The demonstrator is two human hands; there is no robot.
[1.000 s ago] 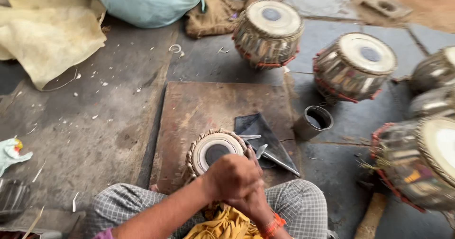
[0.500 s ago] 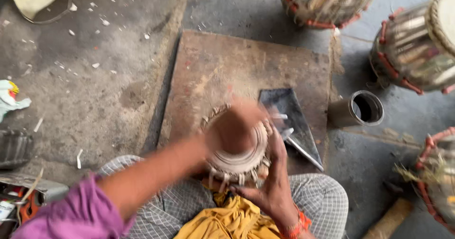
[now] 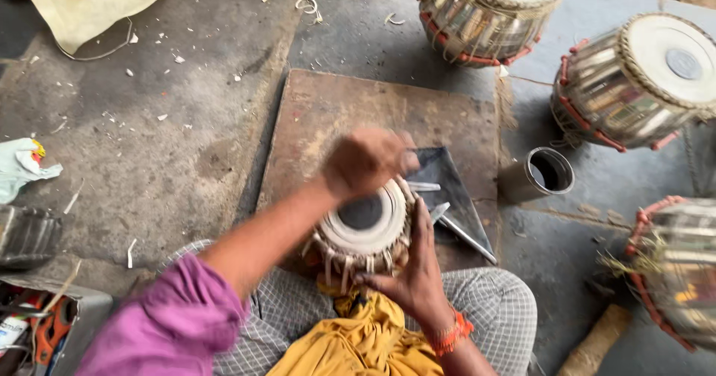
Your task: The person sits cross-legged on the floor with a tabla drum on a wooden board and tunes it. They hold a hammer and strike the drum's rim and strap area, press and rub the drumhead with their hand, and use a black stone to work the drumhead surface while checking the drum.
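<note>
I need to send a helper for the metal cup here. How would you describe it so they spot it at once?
Start at the brown square floor board before the seated person. Just off its right edge stands the open grey metal cup. Unlike the laced drums around it, it is plain, small and hollow.

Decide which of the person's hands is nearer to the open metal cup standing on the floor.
The right hand. It grips the small drum's side, on the side facing the metal cup. The left hand is fisted above the drumhead, farther over from the cup.

A purple sleeve, grey checked trousers, a yellow cloth and an orange wristband.
</note>
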